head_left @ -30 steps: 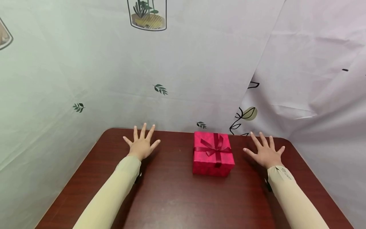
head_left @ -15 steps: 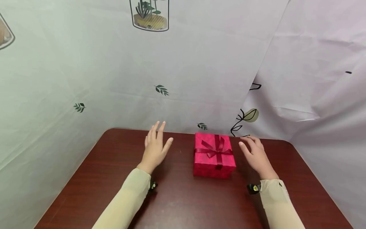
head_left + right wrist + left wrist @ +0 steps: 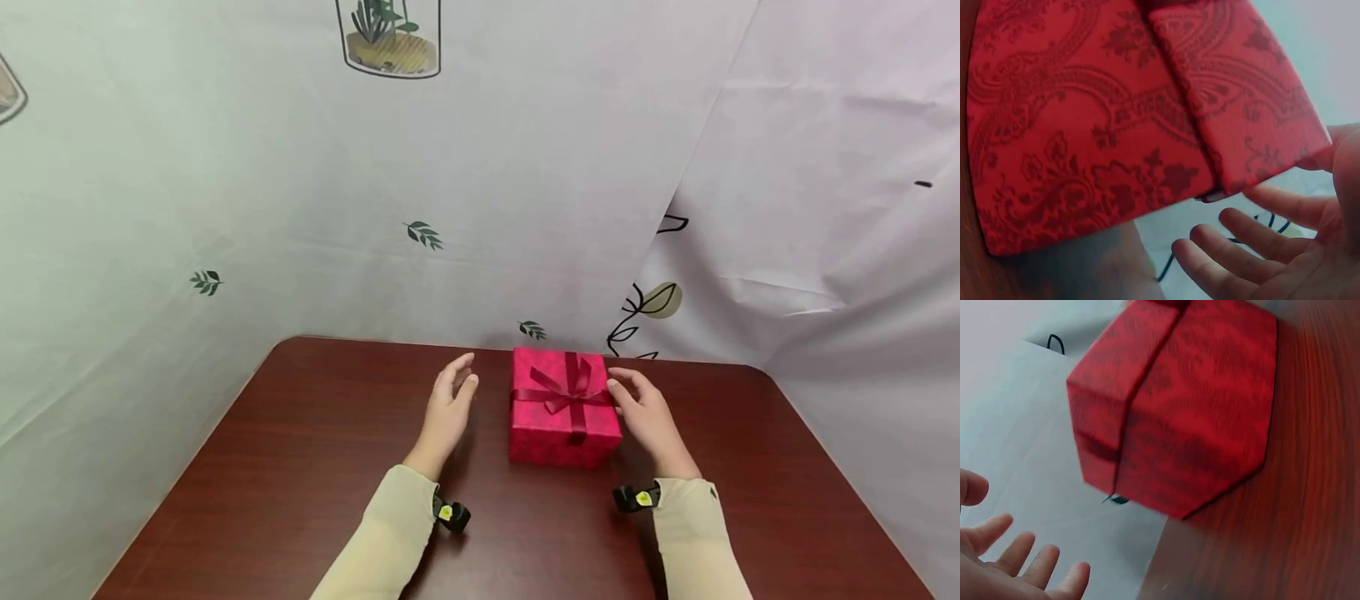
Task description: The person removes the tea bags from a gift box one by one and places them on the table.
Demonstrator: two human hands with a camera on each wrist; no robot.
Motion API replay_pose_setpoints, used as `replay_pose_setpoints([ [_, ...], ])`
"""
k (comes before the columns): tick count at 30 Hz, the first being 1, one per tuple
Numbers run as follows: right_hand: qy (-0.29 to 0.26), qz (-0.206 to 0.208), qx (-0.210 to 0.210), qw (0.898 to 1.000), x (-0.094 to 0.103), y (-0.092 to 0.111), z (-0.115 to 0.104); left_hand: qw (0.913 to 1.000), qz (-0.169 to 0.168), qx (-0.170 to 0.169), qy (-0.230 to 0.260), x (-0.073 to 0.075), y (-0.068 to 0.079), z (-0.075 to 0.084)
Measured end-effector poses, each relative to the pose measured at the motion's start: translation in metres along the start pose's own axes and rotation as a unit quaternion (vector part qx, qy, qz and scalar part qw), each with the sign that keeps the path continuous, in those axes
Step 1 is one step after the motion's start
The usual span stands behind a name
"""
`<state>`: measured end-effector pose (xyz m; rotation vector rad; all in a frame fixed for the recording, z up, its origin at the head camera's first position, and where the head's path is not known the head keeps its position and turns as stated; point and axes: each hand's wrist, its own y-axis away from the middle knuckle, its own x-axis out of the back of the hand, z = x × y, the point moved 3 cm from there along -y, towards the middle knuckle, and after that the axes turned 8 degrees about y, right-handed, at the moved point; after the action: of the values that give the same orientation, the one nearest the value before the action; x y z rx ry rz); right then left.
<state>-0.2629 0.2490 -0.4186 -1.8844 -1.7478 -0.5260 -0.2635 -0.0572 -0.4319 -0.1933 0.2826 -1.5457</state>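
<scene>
A red patterned gift box (image 3: pixel 558 454) stands on the dark wooden table, with a dark red ribbon bow (image 3: pixel 558 396) on its lid. In the head view my left hand (image 3: pixel 444 417) is to the left of the box, apart from it, fingers loosely bent. The left wrist view shows that hand's spread fingers (image 3: pixel 1041 565) with nothing in them. My right hand (image 3: pixel 648 417) is at the box's right side, thumb close to the lid's edge. In the right wrist view its fingers (image 3: pixel 1241 250) reach beside the box; whether they touch it I cannot tell.
The brown table (image 3: pixel 300 450) has rounded far corners. White cloth (image 3: pixel 480 167) printed with leaves and jars hangs behind it and at the sides. A black wrist camera is strapped to each arm, the left one (image 3: pixel 453 515) and the right one (image 3: pixel 633 500).
Both hands have lifted from lying flat with spread fingers and moved inward to either side of the gift box. The left came right, the right came left. The box stays in place.
</scene>
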Motion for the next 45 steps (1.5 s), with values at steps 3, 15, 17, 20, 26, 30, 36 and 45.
replay_pose_setpoints([
  [3, -0.021, -0.022, -0.029, 0.999, -0.005, -0.001, 0.002, 0.9986, -0.015, 0.042, 0.027, -0.007, 0.003, -0.006],
  [15, -0.098, -0.075, -0.091, 0.988, -0.01, 0.003, 0.007, 0.979, -0.117, 0.163, 0.037, -0.035, 0.023, -0.024],
  [17, -0.106, -0.078, -0.097, 0.986, -0.009, 0.003, 0.008, 0.9763, -0.129, 0.168, 0.04, -0.038, 0.024, -0.025],
  [20, -0.118, -0.085, -0.106, 0.984, -0.008, 0.003, 0.008, 0.9734, -0.137, 0.177, 0.05, -0.039, 0.025, -0.026],
  [26, -0.118, -0.09, -0.116, 0.982, -0.007, 0.004, 0.008, 0.9658, -0.152, 0.19, 0.09, -0.038, 0.024, -0.03],
  [30, -0.122, -0.092, -0.114, 0.982, -0.008, 0.002, 0.009, 0.9624, -0.155, 0.199, 0.101, -0.038, 0.023, -0.032],
  [36, -0.125, -0.098, -0.107, 0.982, -0.009, 0.001, 0.011, 0.9605, -0.161, 0.197, 0.111, -0.037, 0.023, -0.029],
  [45, -0.134, -0.105, -0.115, 0.979, -0.005, 0.0, 0.017, 0.9579, -0.173, 0.194, 0.121, -0.036, 0.023, -0.028],
])
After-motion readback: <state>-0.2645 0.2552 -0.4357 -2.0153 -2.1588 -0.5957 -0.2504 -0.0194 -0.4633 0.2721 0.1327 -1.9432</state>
